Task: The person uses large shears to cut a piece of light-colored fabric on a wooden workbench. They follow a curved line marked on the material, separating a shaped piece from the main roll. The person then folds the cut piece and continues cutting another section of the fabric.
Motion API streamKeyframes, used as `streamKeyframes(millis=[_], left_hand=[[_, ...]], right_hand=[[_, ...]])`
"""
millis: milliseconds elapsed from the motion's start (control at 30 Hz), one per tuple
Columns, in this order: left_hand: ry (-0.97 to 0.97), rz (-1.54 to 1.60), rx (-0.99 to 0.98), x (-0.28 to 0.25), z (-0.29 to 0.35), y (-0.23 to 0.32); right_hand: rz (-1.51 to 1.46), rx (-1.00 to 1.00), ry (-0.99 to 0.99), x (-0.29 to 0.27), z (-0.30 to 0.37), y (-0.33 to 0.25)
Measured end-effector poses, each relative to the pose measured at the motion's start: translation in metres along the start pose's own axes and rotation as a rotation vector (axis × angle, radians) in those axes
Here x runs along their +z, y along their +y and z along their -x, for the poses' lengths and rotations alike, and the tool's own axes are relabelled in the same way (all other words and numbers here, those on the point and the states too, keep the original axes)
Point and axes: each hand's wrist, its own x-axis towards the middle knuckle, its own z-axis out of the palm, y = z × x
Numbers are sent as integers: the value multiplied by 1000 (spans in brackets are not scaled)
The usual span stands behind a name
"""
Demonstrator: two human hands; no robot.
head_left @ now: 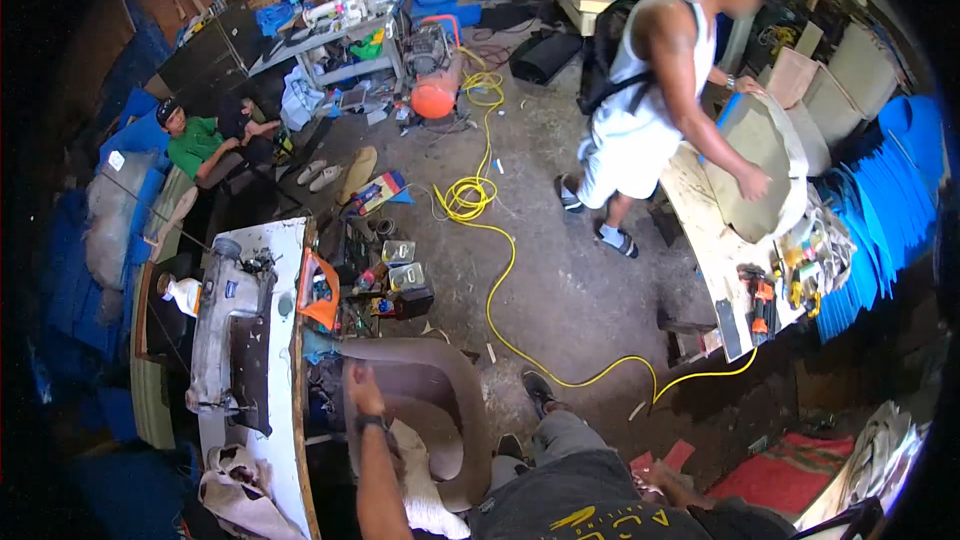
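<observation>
A brown-grey, curved padded piece (pixel 462 365) with a rounded outline and a hollow middle stands just ahead of my legs, beside the white-topped sewing table. My left hand (pixel 366 392) is at its left side, fingers curled and closed on the padding, with a watch on the wrist. Pale cloth (pixel 425 495) hangs below it, next to my left forearm. Low on the right, close to my body, my right hand (pixel 652 478) is by some small red pieces (pixel 680 455); its fingers are too unclear to read.
A sewing machine (pixel 228 325) stands on the white table (pixel 285 250) at left. A yellow hose (pixel 505 310) winds across the floor from a red compressor tank (pixel 436 95). A co-worker (pixel 640 80) handles a panel at the right bench (pixel 700 230); another person (pixel 205 145) sits at far left.
</observation>
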Motion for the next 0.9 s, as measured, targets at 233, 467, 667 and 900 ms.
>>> streamKeyframes(millis=[233,467,667,900], left_hand=[[151,-357,-59,78,-87,56],[362,-537,168,76,-204,-2],[484,-587,262,92,-247,29],[378,-422,100,45,-269,26]], right_hand=[[-1239,52,-656,-74,-137,90],[-767,50,-112,-145,-73,-93],[19,107,-87,-135,-70,-50],[154,100,-45,-100,-48,-57]])
